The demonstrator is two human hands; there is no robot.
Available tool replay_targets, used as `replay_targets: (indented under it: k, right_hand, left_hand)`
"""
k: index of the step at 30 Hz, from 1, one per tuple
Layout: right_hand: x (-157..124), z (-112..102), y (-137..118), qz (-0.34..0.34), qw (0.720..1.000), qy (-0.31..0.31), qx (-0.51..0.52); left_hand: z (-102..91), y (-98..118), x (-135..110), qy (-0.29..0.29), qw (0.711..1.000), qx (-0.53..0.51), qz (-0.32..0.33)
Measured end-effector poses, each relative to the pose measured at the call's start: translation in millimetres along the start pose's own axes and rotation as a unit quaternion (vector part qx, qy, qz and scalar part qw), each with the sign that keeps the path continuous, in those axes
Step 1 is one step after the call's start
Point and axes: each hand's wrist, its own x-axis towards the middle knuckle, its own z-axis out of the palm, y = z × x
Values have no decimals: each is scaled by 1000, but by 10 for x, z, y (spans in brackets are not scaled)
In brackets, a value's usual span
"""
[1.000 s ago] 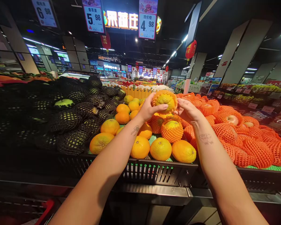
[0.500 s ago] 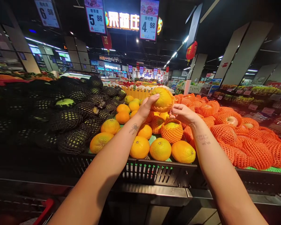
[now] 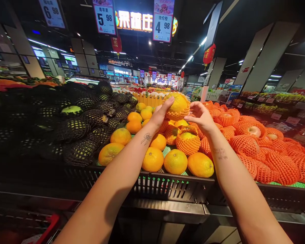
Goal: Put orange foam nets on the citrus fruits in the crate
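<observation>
An orange [image 3: 177, 104], partly wrapped in an orange foam net [image 3: 179, 114], is held up over the fruit display. My left hand [image 3: 161, 113] grips it from the left, thumb on its front; the other fingers are hidden behind. Just to its right is my right hand [image 3: 199, 117], thumb and fingers apart with nothing between them. Its fingertips are very close to the net; whether they touch it I cannot tell. Below lie loose oranges [image 3: 175, 161] and a netted orange [image 3: 188, 141] in a black slatted crate [image 3: 167, 186].
Fruits in black nets [image 3: 76, 130] are heaped on the left. Apples in red-orange foam nets [image 3: 254, 135] fill the right side. Price signs [image 3: 163, 22] hang overhead. A red-handled cart [image 3: 52, 223] stands at lower left.
My right hand has opened, its fingers spreading from a pinch at the net's lower right edge. My left hand still holds the orange at nearly the same place.
</observation>
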Motion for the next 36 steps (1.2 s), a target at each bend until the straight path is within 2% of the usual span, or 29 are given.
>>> replay_targets:
  k: [2, 5, 7, 10, 13, 19, 26, 36]
  right_hand:
    - [0, 1, -38, -24, 999, 32, 11]
    - [-17, -8, -70, -41, 997, 58, -11]
    - [-36, -4, -62, -77, 989, 69, -109]
    - [-57, 18, -18, -123, 950, 75, -276]
    - [-52, 34, 35, -120, 933, 62, -335]
    - [-4, 40, 101, -145, 929, 58, -336]
    - [-10, 62, 103, -197, 928, 79, -307]
    - [-17, 83, 94, -206, 933, 78, -286]
  left_hand:
    - [15, 22, -20, 13, 999, 14, 26]
    - [25, 38, -73, 71, 986, 114, 94]
    - [27, 35, -106, 90, 971, 185, 122]
    - [30, 21, -130, 75, 957, 242, 140]
    - [27, 6, -121, 73, 949, 265, 155]
    - [8, -4, -91, 93, 935, 300, 166]
    - [22, 16, -101, 78, 944, 273, 167]
    - [13, -3, -84, 73, 949, 251, 175]
